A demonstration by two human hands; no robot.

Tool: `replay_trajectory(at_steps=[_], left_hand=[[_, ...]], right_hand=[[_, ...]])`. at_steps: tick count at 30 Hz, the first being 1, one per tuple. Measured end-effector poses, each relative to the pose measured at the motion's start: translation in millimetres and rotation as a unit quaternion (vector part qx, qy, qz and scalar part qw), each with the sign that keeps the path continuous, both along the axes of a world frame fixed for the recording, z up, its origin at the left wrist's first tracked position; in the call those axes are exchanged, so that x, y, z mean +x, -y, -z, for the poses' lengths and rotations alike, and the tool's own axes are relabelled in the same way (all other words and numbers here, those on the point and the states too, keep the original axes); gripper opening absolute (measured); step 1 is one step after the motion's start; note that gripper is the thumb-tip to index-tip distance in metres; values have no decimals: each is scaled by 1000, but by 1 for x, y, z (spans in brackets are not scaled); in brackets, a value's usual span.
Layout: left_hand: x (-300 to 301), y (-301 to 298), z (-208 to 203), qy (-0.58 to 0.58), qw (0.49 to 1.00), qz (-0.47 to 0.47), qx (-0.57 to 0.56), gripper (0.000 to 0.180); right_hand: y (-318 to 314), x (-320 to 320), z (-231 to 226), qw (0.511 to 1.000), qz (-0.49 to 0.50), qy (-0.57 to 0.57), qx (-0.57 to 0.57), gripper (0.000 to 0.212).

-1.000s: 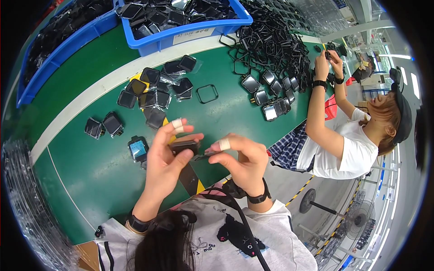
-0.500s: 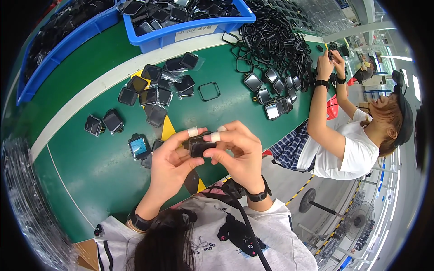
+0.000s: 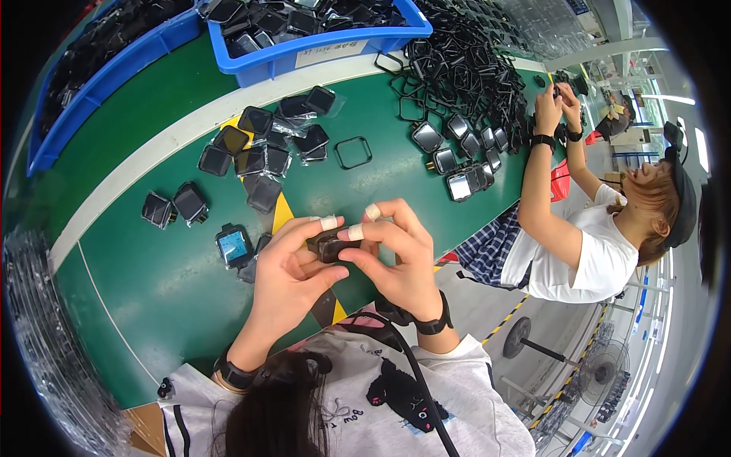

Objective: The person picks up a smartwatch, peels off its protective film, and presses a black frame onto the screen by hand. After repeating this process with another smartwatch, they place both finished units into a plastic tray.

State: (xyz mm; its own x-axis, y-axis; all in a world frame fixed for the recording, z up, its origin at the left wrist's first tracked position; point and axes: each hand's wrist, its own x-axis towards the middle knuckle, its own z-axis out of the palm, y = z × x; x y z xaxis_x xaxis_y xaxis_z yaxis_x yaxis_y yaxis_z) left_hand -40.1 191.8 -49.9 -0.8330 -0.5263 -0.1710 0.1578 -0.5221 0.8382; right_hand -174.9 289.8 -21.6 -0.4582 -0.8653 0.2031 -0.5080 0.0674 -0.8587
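Both my hands grip a small dark watch case (image 3: pixel 331 249) above the green table. My left hand (image 3: pixel 283 280) is closed on its left side, with the thumb underneath. From the right, my right hand (image 3: pixel 403 266) pinches it between thumb and fingers. Pale tape wraps a few fingertips. Part of the case is hidden behind the fingers. Left of my hands lies a square watch (image 3: pixel 234 246) with a lit blue screen, and other dark watch units partly behind my left hand. Farther off are a single black frame (image 3: pixel 352 153) and a group of bagged watch units (image 3: pixel 265 161).
Blue bins (image 3: pixel 320 57) of dark watch parts stand at the far side. A heap of black frames (image 3: pixel 461 72) fills the far right, with several watch modules (image 3: pixel 459 187) before it. A co-worker (image 3: pixel 586 251) works at the right. Two more units (image 3: pixel 189 202) lie left.
The watch case has tilted in my hands, and its broad dark face shows less. My right index finger has lifted away from it. The items on the table have stayed put.
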Motion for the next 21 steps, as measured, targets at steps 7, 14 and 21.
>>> replay_trajectory(at_steps=[7,14,21], left_hand=[[-2,0,-2,27,996,-5,-82,53],[-2,0,-4,38,999,6,-20,54],[1,1,-6,38,999,20,23,57]], right_hand=[[4,6,-3,995,-1,-103,-11,28],[3,12,-8,989,3,-145,-2,27],[6,0,-5,999,-14,27,22,26]])
